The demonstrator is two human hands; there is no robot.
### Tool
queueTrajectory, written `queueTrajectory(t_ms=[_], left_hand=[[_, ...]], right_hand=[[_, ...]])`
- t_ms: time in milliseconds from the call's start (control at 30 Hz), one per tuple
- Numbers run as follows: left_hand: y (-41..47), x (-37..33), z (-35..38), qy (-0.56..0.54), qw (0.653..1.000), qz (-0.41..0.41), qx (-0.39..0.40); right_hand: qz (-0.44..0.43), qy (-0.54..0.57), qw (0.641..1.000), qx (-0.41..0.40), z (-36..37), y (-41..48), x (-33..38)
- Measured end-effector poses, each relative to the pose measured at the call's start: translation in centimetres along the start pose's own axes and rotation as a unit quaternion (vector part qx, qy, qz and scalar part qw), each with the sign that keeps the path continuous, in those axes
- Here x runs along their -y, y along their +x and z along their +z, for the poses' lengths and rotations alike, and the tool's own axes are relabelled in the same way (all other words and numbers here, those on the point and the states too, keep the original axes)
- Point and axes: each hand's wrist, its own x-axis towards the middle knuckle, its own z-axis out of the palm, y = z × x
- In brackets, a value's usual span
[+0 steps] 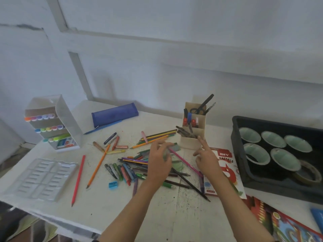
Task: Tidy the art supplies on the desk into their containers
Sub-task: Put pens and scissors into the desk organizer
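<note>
Loose coloured pencils, crayons and markers lie scattered over the white desk. My left hand is over the middle of the pile, its fingers curled round a small blurred greenish item. A pink pencil lies slanted between my hands. My right hand hovers beside it with the index finger pointing up near the beige cardboard organiser, holding nothing. That organiser holds scissors, pens and markers.
A clear marker rack and an empty plastic tray stand at the left. A blue pencil case lies at the back. A black crate with tape rolls sits at the right, beside a pastels box. A blue sharpener is in front.
</note>
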Motion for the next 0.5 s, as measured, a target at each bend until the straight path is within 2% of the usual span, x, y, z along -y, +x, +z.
queueTrajectory(t_ms=[167, 367, 500], left_hand=[[-4.2, 0.4, -1.9, -0.007, 0.994, -0.098, -0.040], [-10.5, -1.3, -3.5, 0.077, 0.989, -0.107, -0.072], [-13.2, -1.8, -4.3, 0.101, 0.979, -0.171, -0.056]], right_hand=[[-0.011, -0.009, 1.000, 0.012, -1.1, 0.0, 0.3], [-0.055, -0.043, 0.997, 0.045, -1.9, 0.2, -0.3], [-0.079, -0.051, 0.994, 0.054, -2.1, 0.0, -0.6]])
